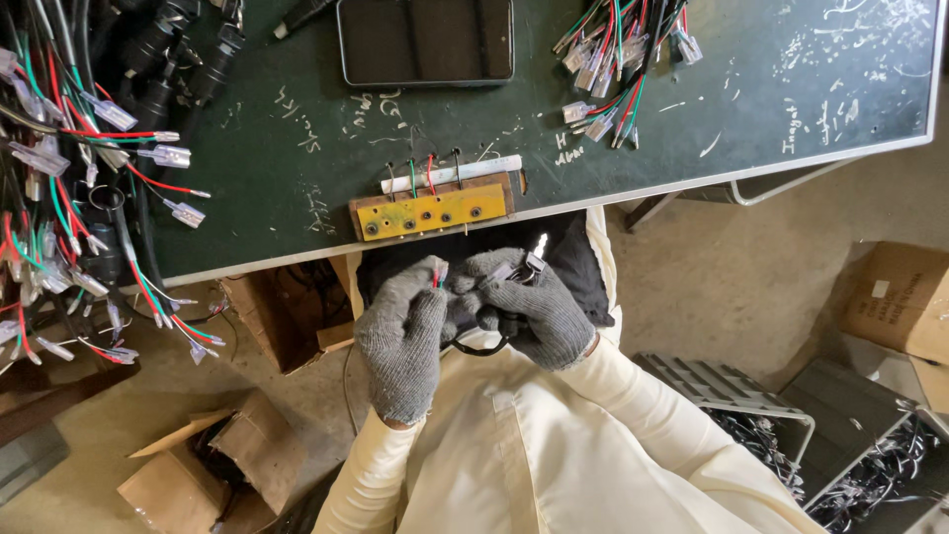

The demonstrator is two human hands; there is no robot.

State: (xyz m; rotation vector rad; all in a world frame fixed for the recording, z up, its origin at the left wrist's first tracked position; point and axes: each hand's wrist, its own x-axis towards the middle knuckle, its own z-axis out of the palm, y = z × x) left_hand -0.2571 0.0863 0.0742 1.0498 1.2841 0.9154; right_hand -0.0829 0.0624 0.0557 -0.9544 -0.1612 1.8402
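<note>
Both my hands wear grey knitted gloves and meet over my lap, just below the table edge. My left hand (403,334) pinches thin red and green wires (436,278) between thumb and forefinger. My right hand (534,309) grips a small black part with a clear terminal (538,250) sticking up from it. A black cable (482,346) loops below between the two hands. Straight ahead, a yellow jig plate with several holes (435,212) is fixed to the table edge, with wire pins standing behind it.
A dark green table (771,99) carries a black tray (427,40), a wire bundle with clear connectors (618,64) and a big harness pile (69,178) at left. Cardboard boxes (213,465) sit on the floor; crates of black parts (870,465) lie at right.
</note>
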